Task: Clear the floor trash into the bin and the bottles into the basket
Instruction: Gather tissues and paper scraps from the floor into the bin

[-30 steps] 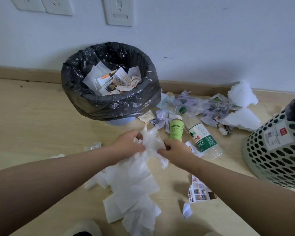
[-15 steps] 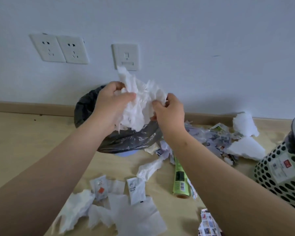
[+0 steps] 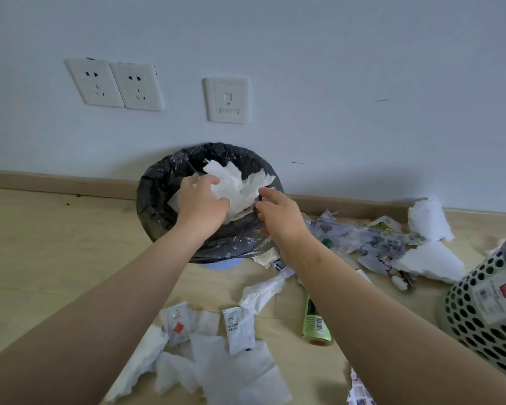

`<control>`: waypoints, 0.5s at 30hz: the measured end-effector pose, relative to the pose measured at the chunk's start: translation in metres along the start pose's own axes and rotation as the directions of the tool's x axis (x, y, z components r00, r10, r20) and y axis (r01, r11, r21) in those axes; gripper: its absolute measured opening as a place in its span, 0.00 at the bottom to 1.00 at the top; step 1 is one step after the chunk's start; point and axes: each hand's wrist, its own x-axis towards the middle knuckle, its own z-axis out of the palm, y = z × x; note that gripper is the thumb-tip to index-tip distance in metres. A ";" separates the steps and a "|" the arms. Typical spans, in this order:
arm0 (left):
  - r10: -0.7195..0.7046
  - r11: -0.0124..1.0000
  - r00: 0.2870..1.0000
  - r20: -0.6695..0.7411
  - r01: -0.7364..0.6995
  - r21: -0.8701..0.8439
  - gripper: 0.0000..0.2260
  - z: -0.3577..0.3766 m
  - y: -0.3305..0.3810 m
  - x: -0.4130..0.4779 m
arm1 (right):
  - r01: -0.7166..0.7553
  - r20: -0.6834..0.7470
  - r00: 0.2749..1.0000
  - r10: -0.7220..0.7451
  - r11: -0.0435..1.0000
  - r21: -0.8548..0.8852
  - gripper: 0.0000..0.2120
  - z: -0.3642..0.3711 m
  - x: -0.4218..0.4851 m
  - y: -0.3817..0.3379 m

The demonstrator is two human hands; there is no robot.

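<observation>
The bin (image 3: 158,200), lined with a black bag, stands against the wall. A wad of white tissue (image 3: 243,182) sits in its mouth. My left hand (image 3: 202,203) holds the wad's left side between thumb and fingers. Just right of the wad, my right hand (image 3: 278,213) hovers over the rim with loose fingers that hold nothing. A green bottle (image 3: 316,325) lies on the floor under my right forearm. A clear bottle with a green cap (image 3: 329,243) lies partly hidden among plastic scraps. The white perforated basket (image 3: 485,311) stands at the right edge.
Torn tissue sheets (image 3: 216,369) and two white sachets (image 3: 238,328) litter the floor in front of the bin. White foam pieces (image 3: 427,220), plastic wrappers (image 3: 377,241) and a printed paper scrap (image 3: 360,393) lie to the right. Sockets are on the wall.
Both hands lifted the tissue wad off the floor, carried it over the bin and lowered it into the mouth. My right hand has let go of it.
</observation>
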 end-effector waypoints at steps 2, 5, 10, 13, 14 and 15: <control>0.080 0.996 0.997 0.006 -0.080 0.029 0.16 -0.001 0.001 -0.009 | 0.014 -0.028 1.000 -0.015 0.999 -0.036 0.16 -0.007 -0.003 0.004; 0.224 0.972 0.974 0.023 -0.225 0.073 0.12 0.000 0.003 -0.025 | 0.029 -0.065 0.997 -0.040 0.985 -0.172 0.12 -0.022 -0.008 0.017; 0.533 0.818 0.843 0.063 -0.534 0.214 0.08 0.013 -0.024 -0.055 | -0.005 0.048 0.998 0.034 0.857 -0.515 0.11 -0.047 -0.038 0.070; 0.744 0.569 0.632 0.217 -0.769 0.291 0.09 0.026 -0.057 -0.082 | 0.002 0.174 0.972 0.160 0.731 -0.682 0.11 -0.061 -0.062 0.117; 0.763 0.495 0.572 0.301 -0.816 0.298 0.09 0.031 -0.071 -0.090 | 0.033 0.228 0.954 0.193 0.691 -0.723 0.11 -0.064 -0.068 0.130; 0.759 0.454 0.532 0.376 -0.846 0.280 0.10 0.035 -0.082 -0.096 | 0.076 0.279 0.934 0.224 0.638 -0.766 0.12 -0.067 -0.073 0.140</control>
